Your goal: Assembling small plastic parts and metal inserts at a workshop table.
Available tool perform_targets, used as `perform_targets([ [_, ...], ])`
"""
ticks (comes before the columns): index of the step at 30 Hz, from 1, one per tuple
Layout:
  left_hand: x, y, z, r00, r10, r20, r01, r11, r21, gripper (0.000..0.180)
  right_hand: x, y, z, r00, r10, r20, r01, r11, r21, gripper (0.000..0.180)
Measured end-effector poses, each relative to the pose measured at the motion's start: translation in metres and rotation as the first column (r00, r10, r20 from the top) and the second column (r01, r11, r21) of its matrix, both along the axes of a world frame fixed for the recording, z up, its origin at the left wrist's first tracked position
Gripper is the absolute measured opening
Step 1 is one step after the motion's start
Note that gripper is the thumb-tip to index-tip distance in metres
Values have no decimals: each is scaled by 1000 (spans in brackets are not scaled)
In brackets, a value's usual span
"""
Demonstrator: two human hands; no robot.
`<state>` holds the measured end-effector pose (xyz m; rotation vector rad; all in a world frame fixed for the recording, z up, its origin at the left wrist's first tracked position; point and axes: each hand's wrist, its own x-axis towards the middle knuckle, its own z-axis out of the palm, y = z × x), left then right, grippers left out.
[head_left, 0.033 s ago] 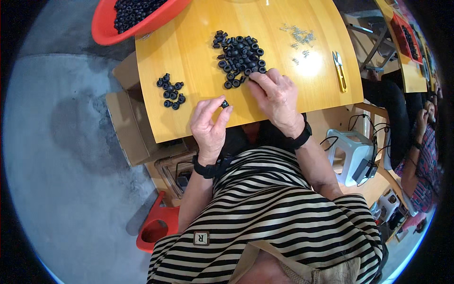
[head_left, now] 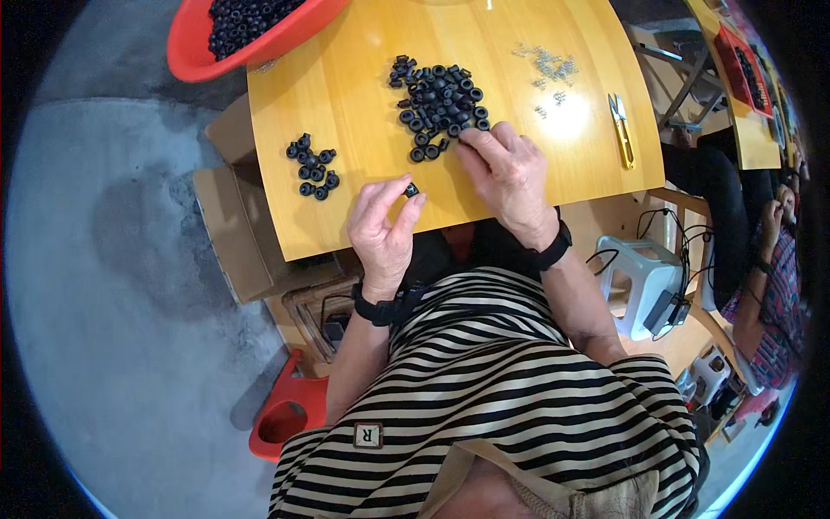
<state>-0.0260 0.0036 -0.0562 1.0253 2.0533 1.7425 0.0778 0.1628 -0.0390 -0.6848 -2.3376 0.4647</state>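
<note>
Between the thumb and fingertips of my left hand (head_left: 380, 227) is a small black piece (head_left: 411, 189), its upper face showing. My right hand (head_left: 510, 177) is curled at the near right edge of a pile of black ring-shaped pieces (head_left: 441, 99). Its bent fingers touch or almost touch the pile, and what they pinch, if anything, is hidden. To the left of my left hand lies a smaller group of black knobbed pieces (head_left: 311, 166). All of these rest on the yellow wooden table (head_left: 346, 86).
A red basin (head_left: 194, 43) full of black pieces stands at the far left corner. Small clear or metallic bits (head_left: 553, 67) are scattered at the right, near yellow-handled snips (head_left: 622, 134). Cardboard boxes (head_left: 233, 225), a pale stool (head_left: 644, 281) and another person's arm (head_left: 761, 259) are beside the table.
My right hand has shifted slightly to the right, and black rings at the pile's near right edge have moved a little. My left hand holds still.
</note>
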Motion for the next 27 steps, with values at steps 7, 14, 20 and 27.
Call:
perform_targets([
  [7, 0, -1, 0, 1000, 4, 8, -4, 1000, 10, 26, 0, 7, 3, 998, 32, -46, -35, 998, -59, 21],
  [14, 1, 0, 3, 1000, -10, 12, 9, 999, 37, 27, -6, -3, 4, 983, 177, 46, -177, 984, -3, 25],
  [20, 1, 0, 5, 999, -17, 29, 17, 1000, 25, 27, -6, -1, 0, 985, 169, 29, -169, 986, -5, 18],
  [27, 8, -4, 26, 981, -65, 185, 54, 996, 64, 29, 28, -5, 24, 894, -95, -438, -390, 315, -865, 17],
])
